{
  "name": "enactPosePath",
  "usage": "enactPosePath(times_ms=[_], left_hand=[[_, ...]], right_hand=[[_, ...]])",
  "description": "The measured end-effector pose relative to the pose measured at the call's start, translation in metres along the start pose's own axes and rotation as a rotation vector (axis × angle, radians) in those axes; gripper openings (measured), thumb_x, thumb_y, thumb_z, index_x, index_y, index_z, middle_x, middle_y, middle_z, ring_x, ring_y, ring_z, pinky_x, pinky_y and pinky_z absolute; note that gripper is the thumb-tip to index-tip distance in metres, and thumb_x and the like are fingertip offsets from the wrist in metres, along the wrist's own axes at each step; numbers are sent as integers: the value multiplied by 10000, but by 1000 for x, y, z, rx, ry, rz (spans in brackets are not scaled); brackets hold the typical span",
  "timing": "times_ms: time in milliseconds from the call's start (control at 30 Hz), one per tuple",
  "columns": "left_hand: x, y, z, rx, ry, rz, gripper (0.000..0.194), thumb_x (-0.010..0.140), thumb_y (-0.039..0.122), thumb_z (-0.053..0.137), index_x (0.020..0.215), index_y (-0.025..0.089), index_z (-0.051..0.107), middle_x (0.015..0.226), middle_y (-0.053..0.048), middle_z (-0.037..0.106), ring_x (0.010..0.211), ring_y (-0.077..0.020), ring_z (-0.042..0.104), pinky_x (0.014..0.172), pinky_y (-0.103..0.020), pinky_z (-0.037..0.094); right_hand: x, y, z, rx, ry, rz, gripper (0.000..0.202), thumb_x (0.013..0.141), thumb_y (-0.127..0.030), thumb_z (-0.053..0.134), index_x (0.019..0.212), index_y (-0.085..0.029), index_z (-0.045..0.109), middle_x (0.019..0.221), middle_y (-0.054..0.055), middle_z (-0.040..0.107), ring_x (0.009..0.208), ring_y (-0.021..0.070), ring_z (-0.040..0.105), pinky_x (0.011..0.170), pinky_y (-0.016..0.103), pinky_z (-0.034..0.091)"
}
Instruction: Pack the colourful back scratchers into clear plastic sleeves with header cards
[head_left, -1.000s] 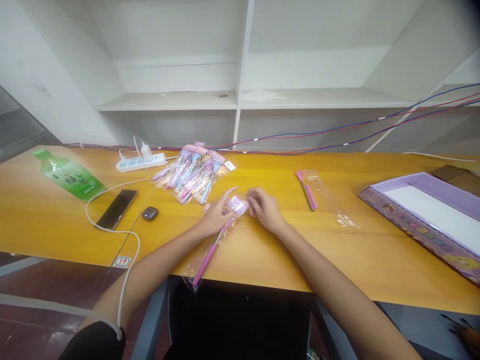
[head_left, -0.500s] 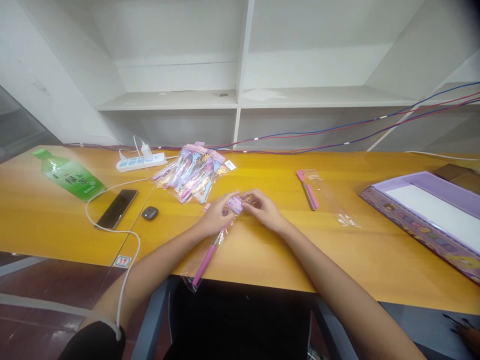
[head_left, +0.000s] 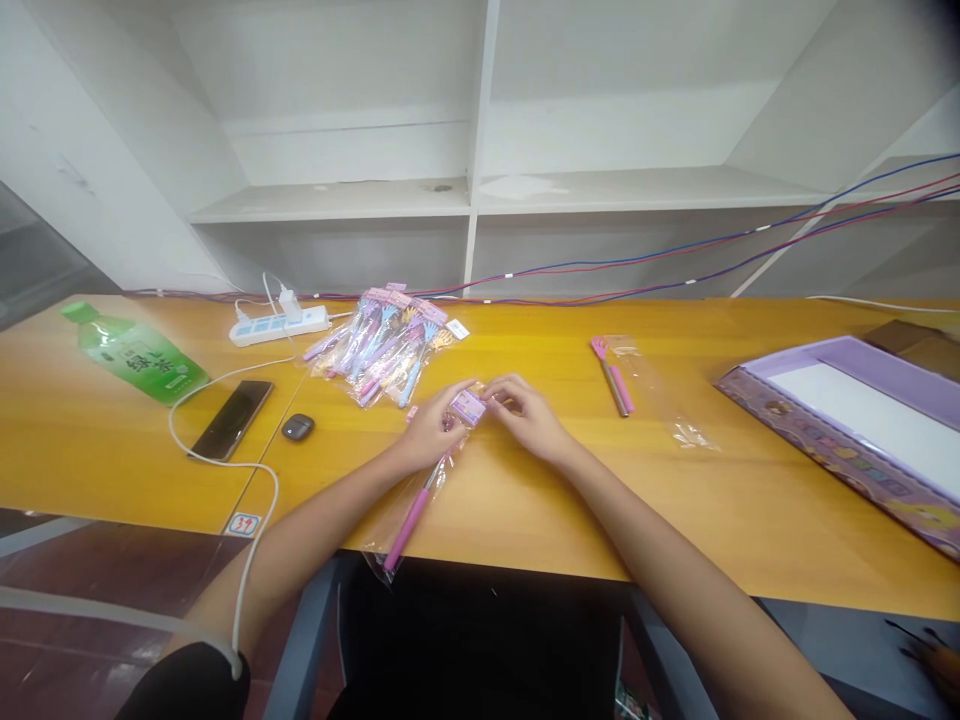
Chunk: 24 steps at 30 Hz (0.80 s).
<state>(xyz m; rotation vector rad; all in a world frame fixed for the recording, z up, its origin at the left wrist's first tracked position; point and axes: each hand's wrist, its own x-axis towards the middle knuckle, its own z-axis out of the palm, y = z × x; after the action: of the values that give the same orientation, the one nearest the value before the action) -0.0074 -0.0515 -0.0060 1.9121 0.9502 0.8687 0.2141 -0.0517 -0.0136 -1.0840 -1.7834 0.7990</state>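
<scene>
A pink telescopic back scratcher [head_left: 407, 528] lies slantwise in a clear bag, its handle pointing toward me and the bag's end hanging over the table's front edge. My left hand [head_left: 429, 437] is closed around the upper part of this package, hiding the scratcher's head. Above the thumb shows the bag's purple header card [head_left: 469, 405]. At the card's right corner my right hand [head_left: 531, 418] has its thumb and fingertips pinched together. Behind my left hand is a pile of bagged back scratchers [head_left: 382, 345] in several colours.
An unwrapped pink back scratcher [head_left: 611, 378] lies right of centre beside a clear plastic bag [head_left: 664, 400]. A purple display box [head_left: 825, 440] stands at the right. On the left are a green bottle [head_left: 135, 350], a phone [head_left: 232, 418], a black case [head_left: 298, 427] and a power strip [head_left: 277, 326].
The purple header card has turned slightly and shows more of its face. Both hands stay nearly in place; the whole view has shifted a little.
</scene>
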Motion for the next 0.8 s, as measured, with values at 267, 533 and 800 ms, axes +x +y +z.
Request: enactPosePath(times_ms=[267,533,800], left_hand=[[0,0,0,55,-15,36,711,835,147,592,1535,216,486,1413,-120,628,841,-136,638,767,-257,521],[0,2,1,65,-36,42,746,806,107,567,1540,208,474,1451,-117,596,851,-130,630,778,-253,517],[2,1,1,84,-42,20,758,805,122,572,1550,191,450,1482,-124,583,799,-124,611,756,-265,517]], right_hand=[[3,8,0,110,-47,91,284,903,-504,697,900,-220,723,1052,76,658,1022,230,627,919,390,521],[3,18,-1,139,-109,124,326,942,-525,626,877,-213,697,1019,58,614,951,202,605,903,365,505],[3,23,6,37,-53,87,342,987,-518,566,868,-221,687,1062,82,564,1065,243,538,1024,441,466]])
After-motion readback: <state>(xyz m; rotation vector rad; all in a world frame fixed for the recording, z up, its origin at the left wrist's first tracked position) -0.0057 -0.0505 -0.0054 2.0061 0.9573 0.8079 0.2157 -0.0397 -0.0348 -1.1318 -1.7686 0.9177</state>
